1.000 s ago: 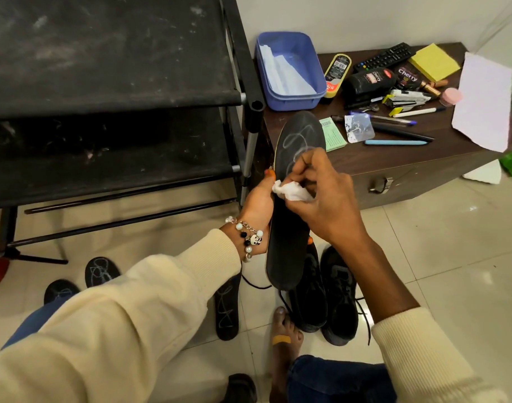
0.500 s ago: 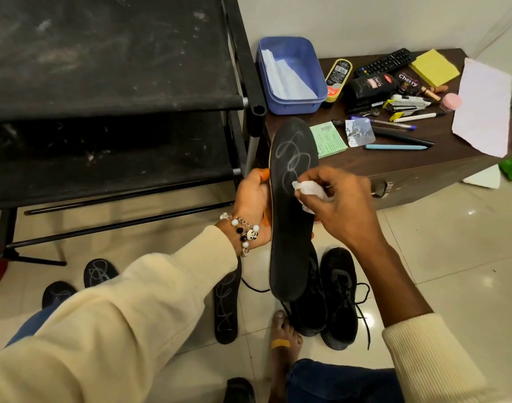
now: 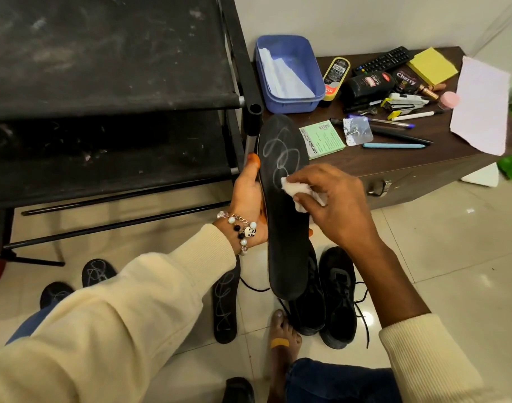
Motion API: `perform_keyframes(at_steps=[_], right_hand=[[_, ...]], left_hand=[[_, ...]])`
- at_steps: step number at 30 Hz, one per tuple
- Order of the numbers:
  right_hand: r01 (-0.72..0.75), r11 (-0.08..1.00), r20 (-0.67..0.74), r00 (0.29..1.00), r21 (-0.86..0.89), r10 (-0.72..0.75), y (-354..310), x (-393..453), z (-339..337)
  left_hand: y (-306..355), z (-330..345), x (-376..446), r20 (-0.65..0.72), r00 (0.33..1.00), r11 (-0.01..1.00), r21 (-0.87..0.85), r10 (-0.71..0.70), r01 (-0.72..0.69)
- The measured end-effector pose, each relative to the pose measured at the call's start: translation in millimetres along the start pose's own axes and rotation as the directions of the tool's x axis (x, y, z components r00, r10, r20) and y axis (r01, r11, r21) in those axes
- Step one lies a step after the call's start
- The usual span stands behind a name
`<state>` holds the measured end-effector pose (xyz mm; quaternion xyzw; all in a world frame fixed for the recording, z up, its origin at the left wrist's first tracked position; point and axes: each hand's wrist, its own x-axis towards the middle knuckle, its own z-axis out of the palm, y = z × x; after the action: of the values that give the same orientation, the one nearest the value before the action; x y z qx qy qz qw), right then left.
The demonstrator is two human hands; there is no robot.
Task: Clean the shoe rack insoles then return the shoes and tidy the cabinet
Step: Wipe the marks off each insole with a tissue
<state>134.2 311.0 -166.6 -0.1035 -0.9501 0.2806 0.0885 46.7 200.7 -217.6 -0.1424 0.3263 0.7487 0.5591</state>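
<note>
Insole [image 3: 284,228] is long, black and flat, with white scribbles near its top. We hold it up over the floor, above the black shoes [image 3: 336,295], long way pointing up toward the worktop [image 3: 409,161]. Our left hand [image 3: 249,199] grips its edge. Our right hand [image 3: 339,205] fingers pinch a white wipe [image 3: 292,190] against it.

**Room and furnishings, head view**

I log a floor [image 3: 452,257] of glossy cream tiles with thin grout lines, catching small bright reflections of overhead light. A plain white wall [image 3: 350,21] runs behind. Against it I note a low dark-brown wooden cabinet [image 3: 409,173] with a metal latch [image 3: 379,187] on its front face; its near right corner juts toward the tiles. To its left, touching it, I see a black metal-framed rack [image 3: 103,82] with two dusty fabric shelves and thin lower crossbars.
</note>
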Motion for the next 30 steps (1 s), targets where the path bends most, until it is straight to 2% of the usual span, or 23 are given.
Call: perform_keyframes(at_steps=[2, 4, 7, 10, 13, 16, 19, 21, 24, 26, 28, 30], right_hand=[[-0.095, 0.995, -0.026, 0.995, -0.042, 0.094, 3.9, 0.6, -1.0], [-0.13, 0.98, -0.004, 0.991, -0.148, 0.13, 5.6, 0.9, 1.3], [-0.03, 0.973, 0.061, 0.997, -0.227, 0.045, -1.9, 2.2, 7.5], [0.094, 0.977, 0.129, 0.989, -0.19, -0.07, -15.4, 3.1, 9.5], [0.171, 0.97, 0.16, 0.977, -0.171, -0.144, -17.3, 1.7, 4.1], [0.094, 0.965, 0.123, 0.99, -0.245, -0.065, -4.7, 2.0, -4.6], [0.01, 0.936, 0.081, 0.997, -0.351, 0.02, 6.4, 0.9, -3.5], [0.034, 0.945, 0.069, 0.998, -0.324, -0.012, 1.0, 1.1, 1.4], [0.182, 0.961, 0.037, 0.983, -0.207, -0.179, -17.6, 1.3, 12.2], [0.241, 0.957, 0.069, 0.97, -0.159, -0.233, -25.1, 1.0, 14.6], [0.195, 0.968, 0.102, 0.978, -0.159, -0.18, -21.0, 2.6, 10.0], [0.066, 0.975, 0.133, 0.99, -0.211, -0.038, -10.8, 3.5, 0.9]], left_hand=[[-1.4, 1.1, 0.1, -0.023, 1.0, 1.0, 0.028, 0.002, -0.001], [-2.0, 3.2, -1.5, -0.043, 0.999, 1.0, 0.027, -0.005, 0.006], [-1.6, 5.7, -3.6, -0.082, 0.997, 1.0, -0.021, 0.01, -0.011], [-1.0, 4.1, -0.9, -0.181, 0.979, 0.995, -0.024, 0.09, -0.096], [-1.6, 4.7, -2.0, -0.186, 0.98, 0.997, -0.015, 0.072, -0.076], [-2.9, 7.4, -5.8, -0.09, 0.996, 1.0, 0.014, 0.004, -0.003], [-4.1, 7.7, -6.4, -0.091, 0.996, 0.999, 0.043, 0.005, -0.001], [-3.7, 9.3, -7.1, -0.122, 0.992, 1.0, 0.022, 0.01, -0.007], [-4.0, 12.0, -7.7, -0.178, 0.984, 0.997, -0.068, 0.03, -0.043], [-3.8, 10.3, -6.1, -0.224, 0.974, 0.995, -0.082, 0.042, -0.062], [-3.1, 9.9, -6.5, -0.211, 0.977, 0.998, -0.05, 0.035, -0.046], [-2.6, 10.8, -8.9, -0.157, 0.988, 1.0, -0.003, 0.011, -0.011]])
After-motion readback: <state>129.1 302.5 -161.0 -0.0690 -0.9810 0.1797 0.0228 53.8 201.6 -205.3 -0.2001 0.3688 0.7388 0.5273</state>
